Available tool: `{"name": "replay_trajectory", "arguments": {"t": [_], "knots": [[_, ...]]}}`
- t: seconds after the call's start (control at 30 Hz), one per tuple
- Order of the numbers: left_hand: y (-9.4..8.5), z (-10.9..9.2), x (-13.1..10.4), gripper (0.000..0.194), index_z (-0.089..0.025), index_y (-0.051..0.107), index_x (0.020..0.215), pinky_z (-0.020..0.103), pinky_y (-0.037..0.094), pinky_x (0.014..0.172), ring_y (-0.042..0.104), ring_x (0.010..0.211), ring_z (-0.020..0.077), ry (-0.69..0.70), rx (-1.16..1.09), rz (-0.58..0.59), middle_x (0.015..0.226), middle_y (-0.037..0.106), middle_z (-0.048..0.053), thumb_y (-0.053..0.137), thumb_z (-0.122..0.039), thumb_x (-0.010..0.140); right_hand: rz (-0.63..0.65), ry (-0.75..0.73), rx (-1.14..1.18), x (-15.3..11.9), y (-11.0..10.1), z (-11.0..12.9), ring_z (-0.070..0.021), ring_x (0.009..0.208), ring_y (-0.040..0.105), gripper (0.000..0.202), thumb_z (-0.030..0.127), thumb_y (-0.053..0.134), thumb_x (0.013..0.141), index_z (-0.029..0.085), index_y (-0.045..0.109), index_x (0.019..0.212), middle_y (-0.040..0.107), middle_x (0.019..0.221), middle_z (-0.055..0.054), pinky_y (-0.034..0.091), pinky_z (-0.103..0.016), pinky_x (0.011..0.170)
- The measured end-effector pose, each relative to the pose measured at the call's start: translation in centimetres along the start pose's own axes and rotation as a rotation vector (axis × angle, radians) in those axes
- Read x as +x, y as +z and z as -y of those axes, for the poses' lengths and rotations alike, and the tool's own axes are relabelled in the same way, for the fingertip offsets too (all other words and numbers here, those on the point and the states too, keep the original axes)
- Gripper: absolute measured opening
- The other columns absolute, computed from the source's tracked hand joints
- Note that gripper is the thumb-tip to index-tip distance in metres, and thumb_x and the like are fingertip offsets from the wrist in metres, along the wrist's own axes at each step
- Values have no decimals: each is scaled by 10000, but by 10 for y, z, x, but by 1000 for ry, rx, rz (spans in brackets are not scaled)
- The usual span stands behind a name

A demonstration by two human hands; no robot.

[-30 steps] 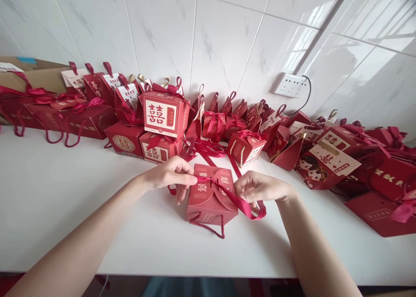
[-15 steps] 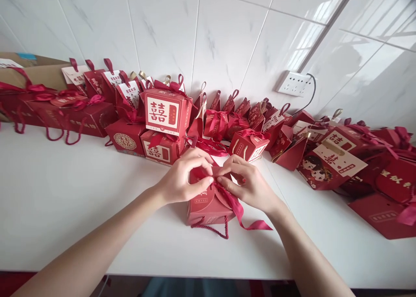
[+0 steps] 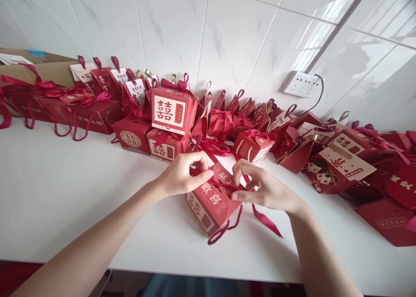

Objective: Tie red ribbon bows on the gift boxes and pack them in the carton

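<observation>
A small red gift box [image 3: 211,201] with gold characters on its lid sits on the white table, turned at an angle. A dark red satin ribbon [image 3: 268,221] crosses its top, and one tail trails onto the table at the right. My left hand [image 3: 185,173] is at the box's upper left, thumb and index finger closed around the ribbon near the knot; part of that grip is hidden. At the right side, my right hand [image 3: 260,186] has its fingers bent on the ribbon. A twisted cord handle [image 3: 227,230] hangs at the box's front.
Stacked red boxes [image 3: 172,111] stand behind my left hand. Another ribboned box [image 3: 253,145] is behind my right hand. Many red gift bags [image 3: 134,91] line the tiled wall, and more boxes [image 3: 386,219] lie at right. A cardboard carton [image 3: 58,72] and a power strip [image 3: 300,85] are farther back.
The gift box has turned on the table, so its printed side now faces front left. My hands have moved apart from the knot, the right one going rightward.
</observation>
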State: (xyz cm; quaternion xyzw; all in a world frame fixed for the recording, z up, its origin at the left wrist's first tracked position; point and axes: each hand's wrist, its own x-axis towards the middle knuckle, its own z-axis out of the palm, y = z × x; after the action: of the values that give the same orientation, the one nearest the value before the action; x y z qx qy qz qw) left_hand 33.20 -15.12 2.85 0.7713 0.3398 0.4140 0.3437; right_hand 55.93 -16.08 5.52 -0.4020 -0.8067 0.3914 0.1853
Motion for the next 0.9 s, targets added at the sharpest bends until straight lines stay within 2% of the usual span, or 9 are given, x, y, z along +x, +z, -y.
{"name": "replay_trajectory", "arguments": {"t": [0.07,0.17,0.3,0.43,0.53,0.6,0.7,0.8,0.9], "knots": [[-3,-1,0,168,-161,475,656,176,354,470,436,491,53,-76,-102,51,576,469,-57,577,-225,773,37,40,55,0,-4,-4,-106,675,489,306,424,690,737,192,506,812,515,868,-11,393,-202,500],[-9,-1,0,178,-164,489,690,172,298,362,411,378,51,-218,-294,189,506,452,-72,592,-284,772,45,84,52,1,-9,-8,-109,653,464,384,491,698,709,188,506,843,534,794,1,366,-214,514],[-18,-2,1,171,-148,546,724,167,307,330,427,333,51,-341,-436,376,511,540,-49,649,-284,730,14,164,-38,0,-12,-7,-79,517,317,444,554,711,656,189,463,708,395,565,64,234,-213,434],[-23,-3,0,252,-132,599,703,168,296,323,403,296,56,-404,-445,485,403,514,-41,669,-374,714,33,190,-4,-4,-16,-7,-59,468,287,495,565,723,628,198,391,617,339,525,77,200,-195,382],[-22,-1,0,351,-137,569,593,175,263,318,410,286,68,-405,-435,513,352,496,-20,652,-456,711,101,196,89,-7,-18,-6,-45,418,280,523,623,679,638,191,393,565,318,490,81,201,-183,332],[-22,0,0,363,-138,544,528,174,233,315,414,290,66,-389,-390,535,347,497,-10,681,-436,684,148,225,148,-9,-19,-4,-43,364,317,517,641,640,669,183,429,557,336,451,83,226,-179,305],[-21,-1,0,311,-137,553,519,179,251,321,423,311,69,-391,-347,558,372,495,-22,734,-365,626,219,252,246,-11,-19,-1,-61,316,423,461,587,620,734,156,519,605,443,416,63,311,-182,315],[-19,-3,-1,294,-135,542,527,177,269,353,415,365,55,-399,-331,526,424,498,-35,776,-310,561,312,208,395,-13,-20,-1,-84,332,507,397,505,629,775,136,568,639,516,408,40,385,-192,364],[-17,-4,-2,300,-138,519,549,175,276,389,394,412,45,-388,-307,507,462,487,-49,776,-291,562,436,161,516,-14,-21,-5,-108,392,572,351,446,636,796,129,584,653,564,425,16,447,-210,437]]}}
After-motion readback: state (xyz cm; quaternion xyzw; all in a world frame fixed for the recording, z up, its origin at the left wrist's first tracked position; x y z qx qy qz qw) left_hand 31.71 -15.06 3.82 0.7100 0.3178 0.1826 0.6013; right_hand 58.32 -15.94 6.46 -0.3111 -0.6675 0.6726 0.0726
